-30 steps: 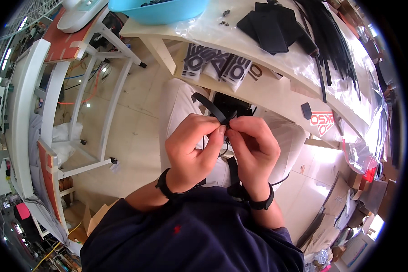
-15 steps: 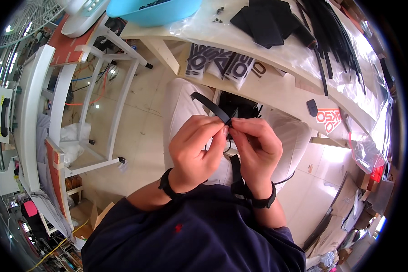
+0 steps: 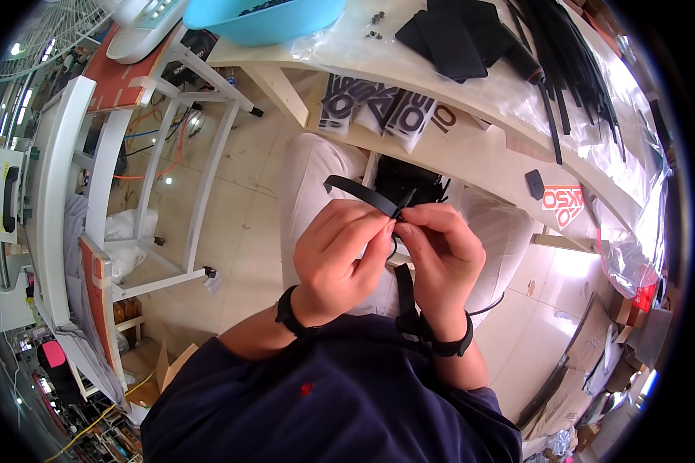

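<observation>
A narrow black strap arches up and to the left from the meeting fingertips of both hands, above my lap. My left hand pinches it between thumb and fingers close to one end. On the other side of that end, my right hand is closed in a pinch, its fingertips against the strap and a small dark piece whose details are hidden. A thin black loop shows just below the fingertips. Each wrist wears a black band, and another black strip hangs beside my right wrist.
Ahead, the workbench holds a blue basin, small dark parts, flat black pieces and a bundle of long black strips. Printed bags lie on its lower shelf. A white metal frame stands at left, flattened cardboard at right.
The strap has tilted lower, its free end now lying flatter to the left. Both hands stay together in their pinch with only a slight shift.
</observation>
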A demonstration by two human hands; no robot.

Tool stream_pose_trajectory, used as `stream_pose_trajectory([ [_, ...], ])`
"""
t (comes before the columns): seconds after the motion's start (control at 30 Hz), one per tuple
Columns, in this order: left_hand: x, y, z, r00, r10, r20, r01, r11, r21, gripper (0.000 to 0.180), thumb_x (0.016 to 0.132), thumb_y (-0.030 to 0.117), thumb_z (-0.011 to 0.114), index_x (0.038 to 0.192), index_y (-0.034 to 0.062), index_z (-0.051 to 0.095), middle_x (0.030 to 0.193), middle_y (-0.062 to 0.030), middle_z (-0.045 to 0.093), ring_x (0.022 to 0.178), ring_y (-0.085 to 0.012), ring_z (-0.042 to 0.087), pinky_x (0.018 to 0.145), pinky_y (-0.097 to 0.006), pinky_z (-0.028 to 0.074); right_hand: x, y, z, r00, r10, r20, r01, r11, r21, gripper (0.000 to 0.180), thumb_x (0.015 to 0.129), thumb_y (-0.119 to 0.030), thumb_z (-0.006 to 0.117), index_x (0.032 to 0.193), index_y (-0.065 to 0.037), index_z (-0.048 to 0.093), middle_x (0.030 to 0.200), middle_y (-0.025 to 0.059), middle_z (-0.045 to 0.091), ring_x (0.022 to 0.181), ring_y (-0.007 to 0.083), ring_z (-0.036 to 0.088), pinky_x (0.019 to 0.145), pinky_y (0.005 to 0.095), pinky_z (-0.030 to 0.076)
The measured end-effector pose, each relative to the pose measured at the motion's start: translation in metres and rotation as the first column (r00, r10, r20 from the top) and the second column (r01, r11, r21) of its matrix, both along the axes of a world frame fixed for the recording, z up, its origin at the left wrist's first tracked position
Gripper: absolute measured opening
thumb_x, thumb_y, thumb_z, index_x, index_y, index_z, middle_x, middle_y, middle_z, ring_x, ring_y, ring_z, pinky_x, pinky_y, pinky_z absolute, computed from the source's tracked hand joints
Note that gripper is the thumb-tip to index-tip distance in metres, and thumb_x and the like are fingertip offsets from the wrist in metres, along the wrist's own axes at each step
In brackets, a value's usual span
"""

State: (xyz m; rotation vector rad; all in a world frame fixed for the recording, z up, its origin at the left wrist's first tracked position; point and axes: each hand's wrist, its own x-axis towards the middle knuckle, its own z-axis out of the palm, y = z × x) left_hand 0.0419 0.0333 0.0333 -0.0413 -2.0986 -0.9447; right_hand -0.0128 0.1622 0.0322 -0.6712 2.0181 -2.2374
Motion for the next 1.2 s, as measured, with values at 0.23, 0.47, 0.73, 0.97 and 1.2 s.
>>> stream_pose_trajectory([
  [0.23,0.0,-0.002,-0.001,0.999,-0.012,-0.032,0.01,0.998,-0.058,0.017,0.076,-0.008,0.072,0.092,-0.0031,0.067,0.086,-0.0128,0.068,0.074,-0.03,0.066,0.065,-0.037,0.055,0.005,-0.001,-0.002,0.987,0.011,0.162,-0.008,1.0,-0.016,0.008,0.088,0.006,0.071,0.093,0.006,0.066,0.088,0.0097,0.07,0.079,0.0128,0.067,0.072,0.0243,0.054],
  [0.47,-0.002,-0.002,-0.004,0.997,-0.036,-0.065,0.032,0.998,-0.054,0.017,0.077,-0.01,0.072,0.092,-0.0043,0.066,0.085,-0.0135,0.069,0.074,-0.0288,0.066,0.065,-0.035,0.054,0.0,-0.002,-0.001,0.998,0.006,-0.066,0.009,0.976,0.216,0.009,0.091,0.001,0.066,0.083,0.003,0.061,0.073,0.0104,0.061,0.062,0.0198,0.058,0.058,0.029,0.046],
  [0.73,-0.002,-0.005,-0.008,1.0,-0.009,0.0,0.008,0.996,0.089,0.015,0.078,-0.012,0.072,0.091,-0.0066,0.066,0.083,-0.0143,0.068,0.07,-0.0254,0.064,0.062,-0.03,0.051,0.001,-0.006,0.0,0.989,-0.042,-0.141,0.068,0.98,0.186,0.008,0.086,0.004,0.069,0.092,0.0,0.065,0.08,0.0104,0.063,0.069,0.0218,0.062,0.062,0.0309,0.049],
  [0.97,-0.003,-0.003,-0.011,0.999,-0.035,0.026,0.031,0.989,0.142,0.016,0.079,-0.011,0.07,0.093,-0.0064,0.066,0.085,-0.0146,0.068,0.072,-0.0262,0.064,0.064,-0.031,0.051,-0.008,-0.004,-0.008,0.836,-0.07,-0.544,0.247,0.934,0.26,0.024,0.074,0.005,0.078,0.095,-0.003,0.068,0.089,0.0079,0.068,0.073,0.0243,0.064,0.063,0.0333,0.052],
  [1.2,-0.005,0.001,-0.008,0.995,-0.093,0.021,0.091,0.991,0.101,0.026,0.076,-0.011,0.07,0.101,-0.0056,0.064,0.095,-0.0185,0.066,0.083,-0.0337,0.065,0.07,-0.037,0.054,-0.008,-0.005,-0.003,0.837,-0.105,-0.537,0.3,0.909,0.289,0.014,0.078,0.0,0.077,0.087,-0.003,0.066,0.077,0.0075,0.062,0.065,0.0242,0.059,0.055,0.0355,0.047],
])
